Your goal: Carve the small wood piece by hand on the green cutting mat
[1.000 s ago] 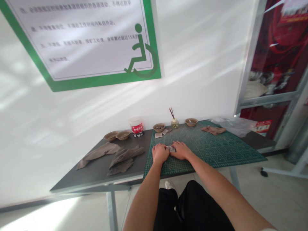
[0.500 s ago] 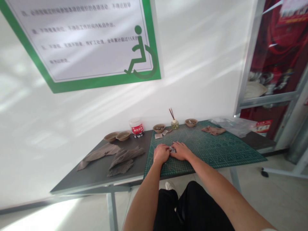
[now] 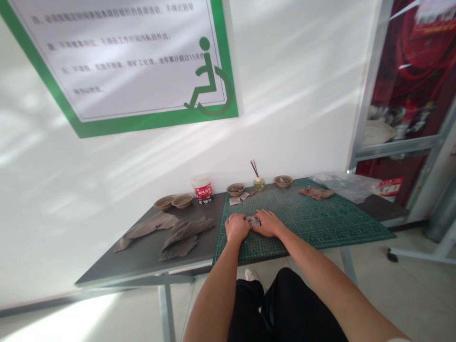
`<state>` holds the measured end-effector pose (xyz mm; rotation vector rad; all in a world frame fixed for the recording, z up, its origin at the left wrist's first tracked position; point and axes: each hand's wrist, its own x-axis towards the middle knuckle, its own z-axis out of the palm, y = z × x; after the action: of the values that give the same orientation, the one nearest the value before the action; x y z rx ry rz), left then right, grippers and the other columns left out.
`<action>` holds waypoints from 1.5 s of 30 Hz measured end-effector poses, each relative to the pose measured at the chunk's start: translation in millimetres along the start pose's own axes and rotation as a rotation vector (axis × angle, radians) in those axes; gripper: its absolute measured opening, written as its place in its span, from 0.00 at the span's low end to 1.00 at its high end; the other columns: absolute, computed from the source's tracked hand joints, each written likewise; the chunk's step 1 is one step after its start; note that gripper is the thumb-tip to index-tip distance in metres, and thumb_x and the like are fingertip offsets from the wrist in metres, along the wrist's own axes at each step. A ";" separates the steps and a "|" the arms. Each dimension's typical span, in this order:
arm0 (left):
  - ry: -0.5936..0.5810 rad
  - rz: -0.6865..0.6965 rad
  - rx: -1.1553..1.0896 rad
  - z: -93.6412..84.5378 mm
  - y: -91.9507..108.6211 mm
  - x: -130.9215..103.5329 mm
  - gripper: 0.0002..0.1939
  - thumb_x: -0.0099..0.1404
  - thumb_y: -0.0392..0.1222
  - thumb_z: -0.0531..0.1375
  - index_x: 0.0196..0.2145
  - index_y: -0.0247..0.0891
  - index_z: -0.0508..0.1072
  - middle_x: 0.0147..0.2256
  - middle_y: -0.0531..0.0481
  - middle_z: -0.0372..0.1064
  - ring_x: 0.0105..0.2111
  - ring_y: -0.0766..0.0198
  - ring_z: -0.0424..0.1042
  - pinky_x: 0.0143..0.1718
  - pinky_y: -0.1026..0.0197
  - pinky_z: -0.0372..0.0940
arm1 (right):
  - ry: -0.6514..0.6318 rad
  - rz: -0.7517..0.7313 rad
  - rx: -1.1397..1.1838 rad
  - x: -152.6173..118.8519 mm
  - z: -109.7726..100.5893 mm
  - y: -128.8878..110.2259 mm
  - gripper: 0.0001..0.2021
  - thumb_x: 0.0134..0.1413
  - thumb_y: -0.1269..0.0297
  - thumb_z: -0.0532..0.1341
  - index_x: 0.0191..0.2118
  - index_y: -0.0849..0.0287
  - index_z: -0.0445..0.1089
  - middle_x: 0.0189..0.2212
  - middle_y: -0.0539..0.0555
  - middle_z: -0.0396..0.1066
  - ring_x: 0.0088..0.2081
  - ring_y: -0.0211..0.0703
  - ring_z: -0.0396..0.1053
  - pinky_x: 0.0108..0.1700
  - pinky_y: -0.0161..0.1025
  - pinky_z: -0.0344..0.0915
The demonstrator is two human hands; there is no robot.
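Observation:
Both of my hands rest on the green cutting mat (image 3: 302,213), close together near its left part. Between them lies a small flat greyish piece (image 3: 254,221), perhaps cloth or paper; its kind is too small to make out. My left hand (image 3: 237,227) is closed with its fingertips on the piece's left end. At the other end, my right hand (image 3: 268,223) grips it with thumb and fingers. The fingers partly cover the piece. Just beyond my left hand are small pale squares (image 3: 235,201) beside a small brown bowl (image 3: 235,189).
Grey-brown cloths (image 3: 183,236) and two brown bowls (image 3: 182,201) lie on the dark table (image 3: 117,268) at left. A red-labelled tub (image 3: 203,188), a reed diffuser (image 3: 259,183) and another bowl (image 3: 283,181) line the wall. Rightward are a crumpled cloth (image 3: 316,192) and plastic sheeting (image 3: 349,187).
My left hand has shifted slightly left, so more of the greyish piece shows between my hands. My right hand stays almost where it was.

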<state>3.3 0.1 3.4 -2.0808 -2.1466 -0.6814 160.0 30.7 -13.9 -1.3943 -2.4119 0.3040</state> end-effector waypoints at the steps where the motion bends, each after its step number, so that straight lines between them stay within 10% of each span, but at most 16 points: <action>1: -0.006 0.015 -0.006 0.4 -0.4 0.5 0.14 0.62 0.45 0.51 0.39 0.45 0.75 0.46 0.48 0.70 0.51 0.57 0.60 0.53 0.56 0.52 | 0.001 0.000 -0.001 -0.2 -0.1 -0.2 0.31 0.50 0.44 0.53 0.56 0.57 0.60 0.62 0.58 0.49 0.63 0.54 0.42 0.60 0.52 0.39; 9: -0.064 0.151 -0.038 -1.3 0.8 1.0 0.13 0.61 0.46 0.52 0.37 0.47 0.76 0.46 0.53 0.70 0.54 0.60 0.58 0.56 0.59 0.49 | -0.009 0.015 0.005 -1.7 -2.1 -3.0 0.29 0.52 0.46 0.52 0.56 0.57 0.60 0.62 0.58 0.49 0.63 0.54 0.43 0.60 0.52 0.39; 21: 0.016 -0.015 0.007 2.1 0.4 -1.0 0.15 0.62 0.44 0.51 0.39 0.42 0.75 0.47 0.46 0.69 0.55 0.55 0.56 0.56 0.50 0.47 | -0.003 -0.003 0.003 -0.4 -0.3 0.3 0.31 0.50 0.44 0.53 0.56 0.59 0.60 0.62 0.60 0.48 0.63 0.55 0.42 0.60 0.53 0.39; 31: -0.066 0.183 -0.049 -0.2 0.2 1.5 0.14 0.62 0.45 0.51 0.37 0.46 0.76 0.46 0.52 0.70 0.53 0.60 0.59 0.55 0.59 0.51 | 0.007 0.005 0.004 -1.4 -0.4 -1.6 0.29 0.52 0.45 0.52 0.55 0.57 0.60 0.62 0.59 0.50 0.63 0.54 0.43 0.60 0.52 0.40; 45: -0.013 0.000 0.003 -1.2 1.8 -1.6 0.15 0.62 0.44 0.51 0.40 0.44 0.75 0.48 0.47 0.69 0.53 0.57 0.58 0.55 0.53 0.48 | -0.009 0.006 0.005 -2.4 -3.0 -2.5 0.31 0.50 0.44 0.53 0.56 0.57 0.60 0.62 0.58 0.49 0.63 0.54 0.42 0.60 0.52 0.39</action>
<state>4.9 -1.9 4.4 -2.0894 -2.1529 -0.6662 160.3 27.4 -10.7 -1.4015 -2.4127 0.3191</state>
